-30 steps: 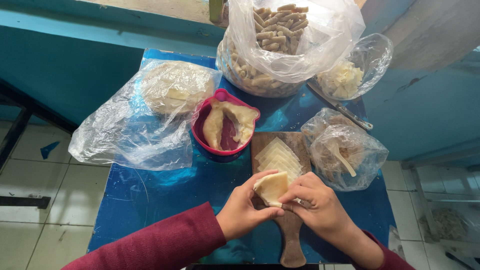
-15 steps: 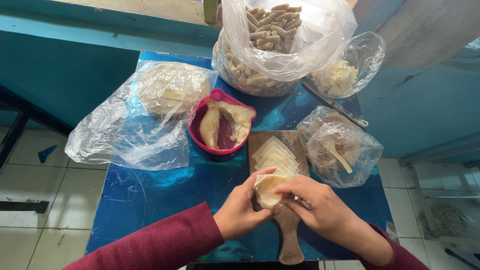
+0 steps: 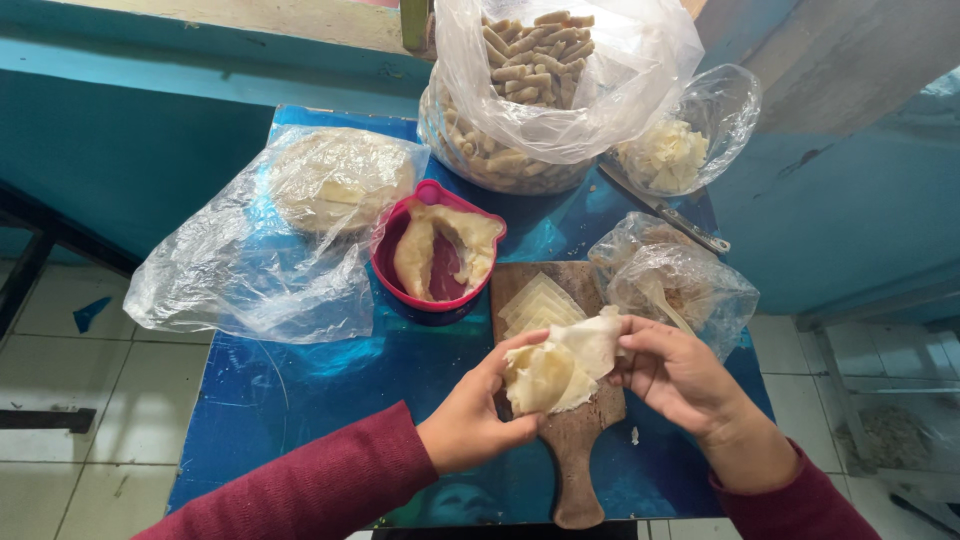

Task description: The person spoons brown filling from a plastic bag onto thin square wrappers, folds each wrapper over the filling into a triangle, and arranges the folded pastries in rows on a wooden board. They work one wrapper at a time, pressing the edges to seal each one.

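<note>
My left hand [image 3: 478,415] and my right hand [image 3: 678,378] together hold a thin pale dough wrapper [image 3: 562,364] over a wooden cutting board [image 3: 578,440]. The left fingers cup the wrapper from below and the right fingers pinch its right edge. On the board just behind the wrapper lies a small stack of cut pale slices [image 3: 537,303]. Both arms wear dark red sleeves.
A red bowl [image 3: 394,279] with pale dough pieces sits left of the board on the blue table [image 3: 300,400]. Clear bags hold round flat wrappers [image 3: 330,180], several rolled sticks [image 3: 520,90], pale shreds [image 3: 665,155] and a spoon with filling [image 3: 665,290]. A knife [image 3: 668,212] lies at the back right.
The wrapper has been lifted and spread wider between my hands, now draped more loosely over my left fingers. The view has shifted slightly; the other things stay put.
</note>
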